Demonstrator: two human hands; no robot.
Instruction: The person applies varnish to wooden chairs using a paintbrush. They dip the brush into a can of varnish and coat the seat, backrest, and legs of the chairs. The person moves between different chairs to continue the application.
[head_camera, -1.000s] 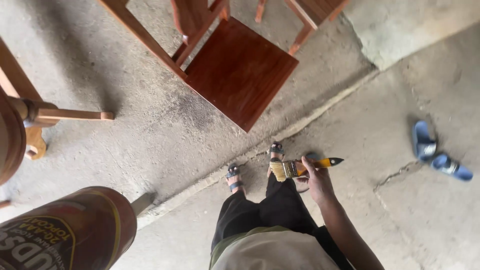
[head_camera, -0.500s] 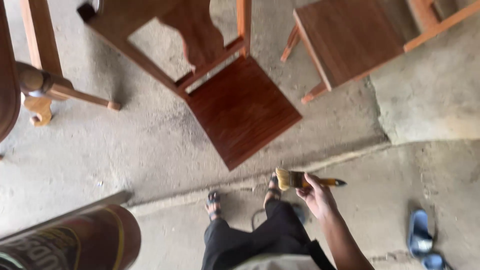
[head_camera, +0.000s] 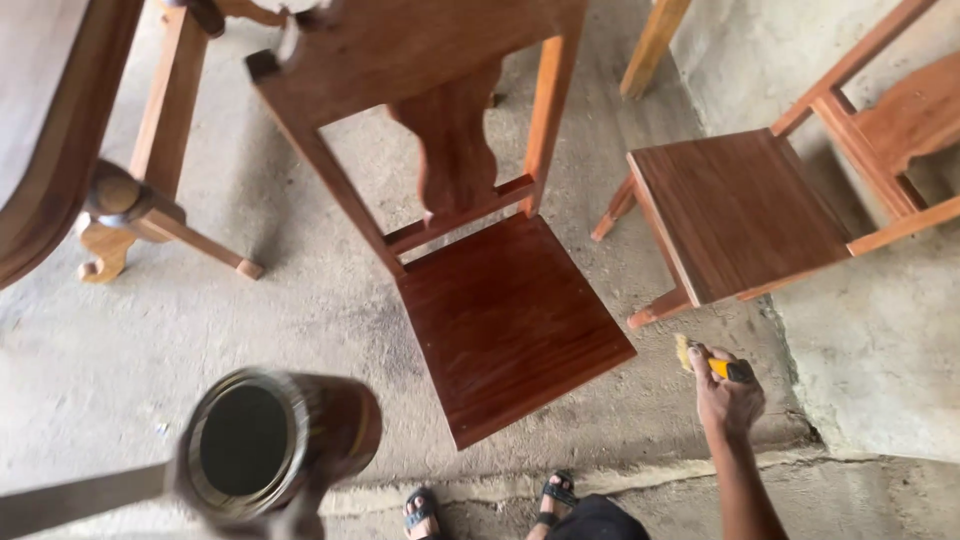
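One right hand (head_camera: 728, 398) hangs low, fingers gripping a paintbrush (head_camera: 705, 362).

The right hand (head_camera: 728, 400) is closed around a paintbrush (head_camera: 708, 364) with a yellow handle, its pale bristles pointing toward the near corner of a dark-stained wooden chair (head_camera: 505, 320) standing on the concrete floor (head_camera: 300, 300). The brush hangs just off that seat's right edge, not touching it. A second chair (head_camera: 735, 215) stands to the right, near a raised concrete step (head_camera: 880, 350). At lower left an open round tin (head_camera: 265, 445), blurred and dark inside, is carried close to the camera; the hand holding it cannot be made out. A turned table leg (head_camera: 125, 205) stands at left. Sandalled feet (head_camera: 490, 505) show at the bottom edge.
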